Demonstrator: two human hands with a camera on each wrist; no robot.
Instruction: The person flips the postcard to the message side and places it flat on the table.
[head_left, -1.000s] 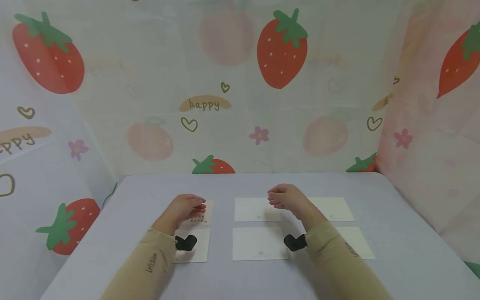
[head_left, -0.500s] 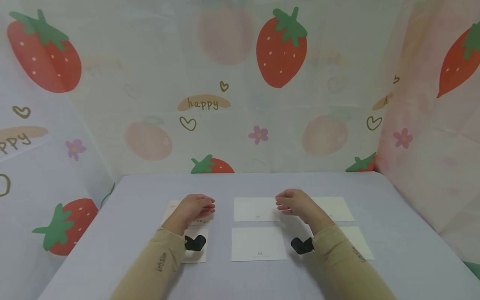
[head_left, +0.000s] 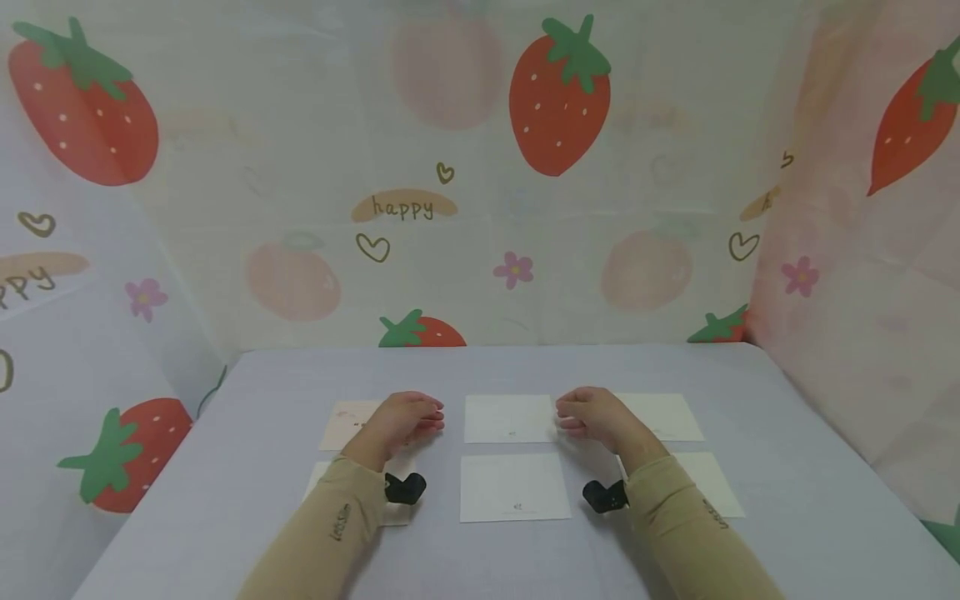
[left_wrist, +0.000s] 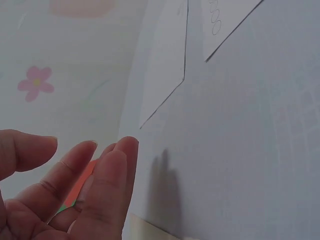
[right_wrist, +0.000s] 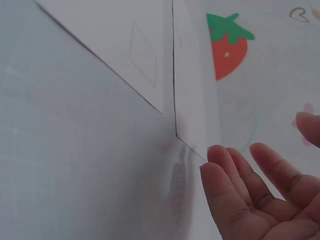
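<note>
Shifted rightward, the empty left hand (head_left: 408, 419) hovers, fingers loosely parted, left of the rear middle white card (head_left: 508, 418), the right hand (head_left: 597, 417) likewise at its right; dipping fingers could knock it askew.

The white table (head_left: 510, 562) is enclosed on three sides by printed sheets: a pale back sheet (head_left: 315, 167), a whitish left sheet (head_left: 75, 350) and a pink-tinged right sheet (head_left: 862, 333). The back sheet is decorated with red strawberries (head_left: 559, 108), faded pink fruits (head_left: 292, 281), a purple-pink flower (head_left: 513, 270), outlined hearts (head_left: 372, 247) and the word "happy" (head_left: 403, 207). A thin dark cord (head_left: 212, 392) is seen beside the table's far left corner. Everything is lit softly, and faint shadows are cast on the tabletop.
</note>
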